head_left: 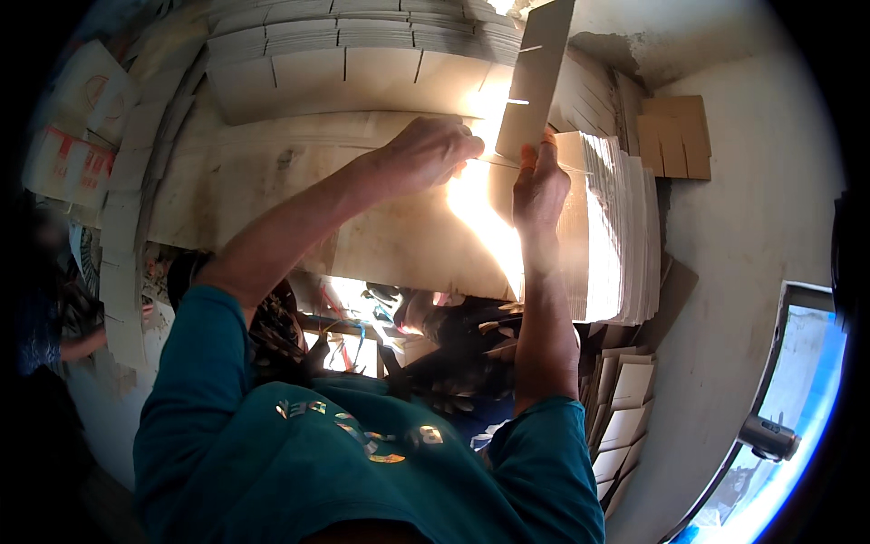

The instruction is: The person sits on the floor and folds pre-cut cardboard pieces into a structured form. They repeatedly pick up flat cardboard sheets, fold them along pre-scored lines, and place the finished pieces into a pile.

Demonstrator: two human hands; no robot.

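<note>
My right hand [542, 189] grips the lower end of a slotted cardboard strip [535, 77], which stands up tilted slightly to the right. Two short slots show along the strip's left edge. To its left, my left hand [433, 152] is closed over the cardboard-covered work surface [263, 186], fingers curled together. Whatever those fingers may pinch is hidden or lost in the glare. Bright sunlight washes out the surface between the two hands. Beside my right wrist lies a thick stack of cardboard sheets [621, 236].
Long piles of slotted cardboard strips [362, 68] line the back of the surface. More cardboard pieces lean at the lower right [625, 408] and against the right wall [675, 136]. A window [797, 390] is at the far right. Another person's arm [83, 344] shows at the left.
</note>
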